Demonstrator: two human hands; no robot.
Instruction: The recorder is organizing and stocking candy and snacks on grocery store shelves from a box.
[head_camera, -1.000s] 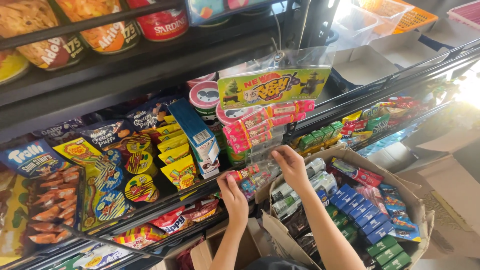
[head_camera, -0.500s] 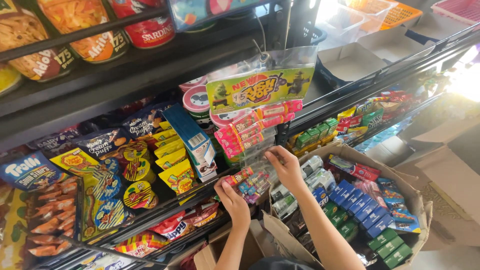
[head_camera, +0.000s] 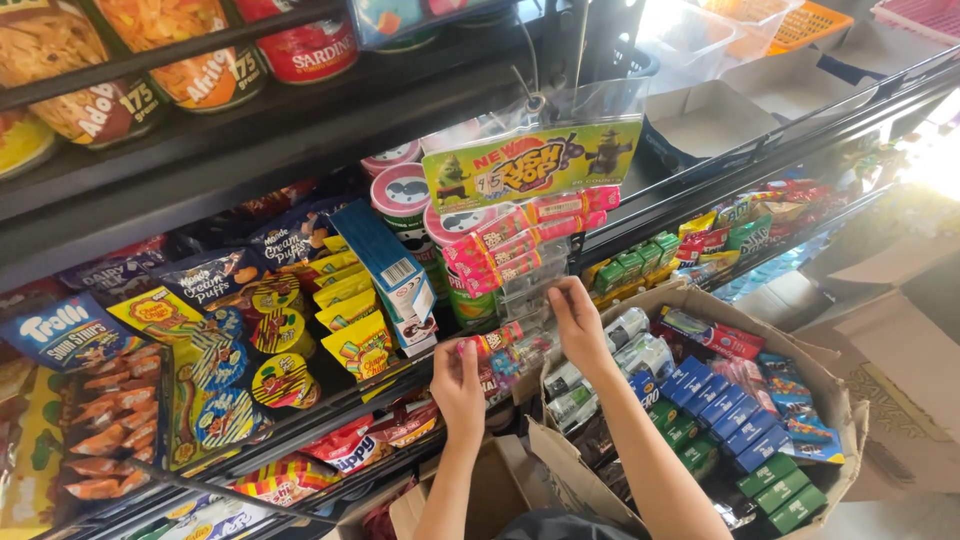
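A clear hanging strip rack with a green and yellow header card hangs from the upper shelf, filled with pink candy tubes. My left hand holds one pink and red candy tube at the rack's lower left. My right hand grips the lower right edge of the clear rack, fingers curled on the plastic. Both hands are at the rack's bottom rows, just above an open cardboard box.
The box holds blue, green and pink small packs. Slanted wire shelves carry snack bags, candy pouches and round tins at left. Cylindrical chip cans stand behind the rack. More boxes and clear bins sit at upper right.
The view has shifted slightly; both hands stay at the rack's bottom rows, the left one having moved up a little with the tube toward the rack.
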